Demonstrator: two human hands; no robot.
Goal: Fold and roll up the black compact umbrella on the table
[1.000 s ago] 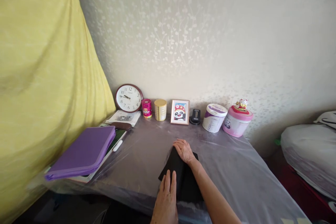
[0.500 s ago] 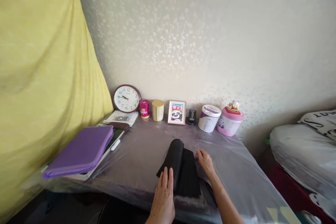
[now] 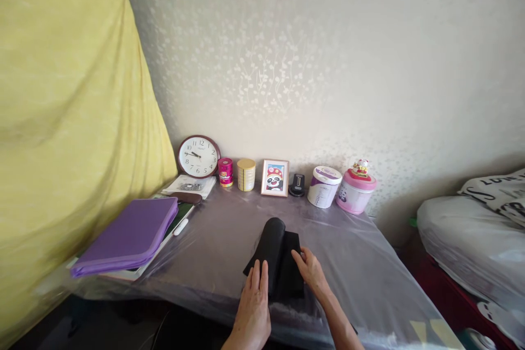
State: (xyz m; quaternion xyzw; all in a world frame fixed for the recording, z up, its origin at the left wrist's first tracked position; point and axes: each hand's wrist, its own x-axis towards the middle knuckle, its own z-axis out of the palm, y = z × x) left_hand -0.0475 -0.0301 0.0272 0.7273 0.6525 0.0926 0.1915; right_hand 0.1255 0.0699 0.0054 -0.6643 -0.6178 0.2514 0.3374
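A black, partly rolled piece of soft material lies on the table near its front edge, with a flat flap out to the right of the roll. My left hand rests on the near left side of the roll, fingers stretched out. At the right edge of the flap, my right hand has its bent fingers and thumb on the material. A short dark end shows beyond my right forearm; I cannot make out what it belongs to.
Along the wall stand a clock, a pink tin, a yellow tin, a picture frame, a small black device and two tubs. A purple zip folder lies left on the plastic-covered table.
My right hand has moved left and slightly nearer, onto the flap's right edge, and the flap is drawn in a little closer to the roll. My left hand stays on the roll.
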